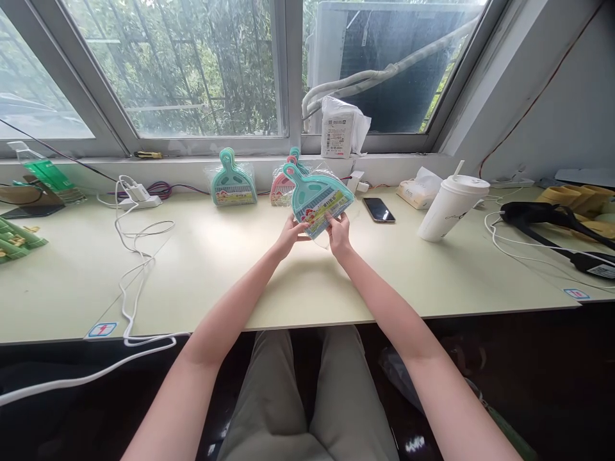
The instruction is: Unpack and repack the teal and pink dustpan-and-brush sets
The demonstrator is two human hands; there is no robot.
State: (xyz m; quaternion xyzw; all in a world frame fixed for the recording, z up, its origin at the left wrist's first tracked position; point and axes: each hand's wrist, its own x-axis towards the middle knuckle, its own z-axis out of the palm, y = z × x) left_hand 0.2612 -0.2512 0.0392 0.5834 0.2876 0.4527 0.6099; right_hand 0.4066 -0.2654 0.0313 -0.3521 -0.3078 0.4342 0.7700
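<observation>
Between both hands, tilted above the table, is a mint-green mini dustpan set [319, 200] in clear wrap with a printed label. My left hand [291, 237] grips its lower left edge, thumb in front and fingers behind. On the lower right edge, my right hand [339, 234] pinches it the same way. Behind it and partly hidden stand pink and green wrapped dustpans [280, 187]. Further left, a stack of wrapped green dustpans [234, 182] stands upright against the window ledge.
A phone [379, 210], a tissue pack [419, 188] and a white cup [453, 208] with a straw stand to the right. Black straps [552, 221] lie beyond. White cables [137, 250] cross the table's left side, near a green-labelled bottle [48, 174]. A paper pack [337, 133] sits on the sill.
</observation>
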